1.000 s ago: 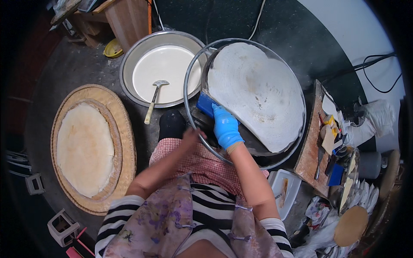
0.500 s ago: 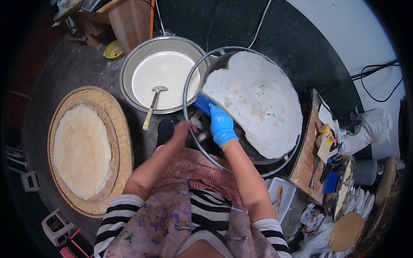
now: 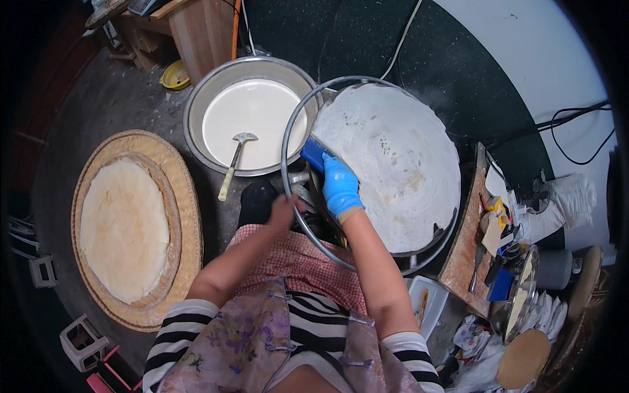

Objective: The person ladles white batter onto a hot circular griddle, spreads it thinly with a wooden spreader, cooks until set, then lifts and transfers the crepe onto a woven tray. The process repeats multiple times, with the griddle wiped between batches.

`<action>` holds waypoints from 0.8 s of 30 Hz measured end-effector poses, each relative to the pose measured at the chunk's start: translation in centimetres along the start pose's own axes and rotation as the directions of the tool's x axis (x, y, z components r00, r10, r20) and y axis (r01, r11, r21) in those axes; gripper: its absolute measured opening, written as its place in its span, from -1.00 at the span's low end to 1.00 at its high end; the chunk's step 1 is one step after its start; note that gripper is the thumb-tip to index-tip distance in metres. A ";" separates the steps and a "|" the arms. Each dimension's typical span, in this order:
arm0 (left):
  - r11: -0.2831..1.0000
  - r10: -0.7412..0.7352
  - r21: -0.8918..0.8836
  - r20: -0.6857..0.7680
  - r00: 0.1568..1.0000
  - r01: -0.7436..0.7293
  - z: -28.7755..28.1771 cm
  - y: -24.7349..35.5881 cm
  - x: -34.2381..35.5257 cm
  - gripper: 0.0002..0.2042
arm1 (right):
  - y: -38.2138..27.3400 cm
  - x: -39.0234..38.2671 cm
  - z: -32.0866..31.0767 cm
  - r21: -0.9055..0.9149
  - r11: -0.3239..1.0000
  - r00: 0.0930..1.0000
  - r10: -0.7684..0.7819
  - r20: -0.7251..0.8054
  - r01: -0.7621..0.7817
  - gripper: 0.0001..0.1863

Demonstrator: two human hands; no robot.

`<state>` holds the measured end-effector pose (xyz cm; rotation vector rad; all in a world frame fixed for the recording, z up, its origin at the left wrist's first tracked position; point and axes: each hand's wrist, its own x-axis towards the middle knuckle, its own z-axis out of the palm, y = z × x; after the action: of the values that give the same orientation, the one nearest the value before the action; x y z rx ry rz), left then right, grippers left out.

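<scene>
Pale batter (image 3: 400, 164) covers most of a round dark griddle, with a few bare patches and an uneven edge. A metal hoop (image 3: 285, 145) surrounds the griddle. My right hand (image 3: 341, 187), in a blue glove, is closed around a blue scraper (image 3: 316, 150), whose edge lies on the batter's left side. Bare and slightly blurred, my left hand (image 3: 283, 211) is closed on the hoop's near-left side. Left of the griddle stands a large metal basin (image 3: 194, 121) of white batter, with a ladle (image 3: 234, 160) whose pale handle juts over the rim.
At left, a thin round flatbread (image 3: 124, 229) lies on a woven tray (image 3: 187, 262). A wooden board (image 3: 458, 262) with small tools stands to the right, near a white tray (image 3: 436, 314). Plastic bags and a round wooden disc (image 3: 523, 359) are at lower right.
The batter covers more of the griddle, and its bare gap at the upper left has gone. My left hand has shifted slightly down along the hoop. The scraper stays near the left edge.
</scene>
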<state>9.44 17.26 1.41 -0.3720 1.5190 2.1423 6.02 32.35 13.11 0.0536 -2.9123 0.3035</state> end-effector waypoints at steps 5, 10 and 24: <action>0.974 -0.220 0.018 0.326 0.919 0.227 4.3 -6.4 -9.3 -0.78 | -0.4 0.1 -0.2 0.053 0.997 0.997 0.053 0.062 -0.056 -0.59; 0.972 -0.232 0.085 0.201 0.952 0.219 2.3 -2.7 -4.3 -0.75 | -1.1 0.6 0.1 0.027 0.999 0.997 0.033 0.076 -0.035 -0.60; 0.945 -0.321 -0.036 0.068 0.945 0.324 2.8 -1.9 -5.3 -0.72 | 0.4 1.2 -0.2 0.029 0.995 0.992 0.098 0.086 -0.100 -0.56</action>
<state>15.04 19.20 3.42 -0.5280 1.2755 1.9149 4.89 32.76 13.52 -0.0751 -2.9995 0.3748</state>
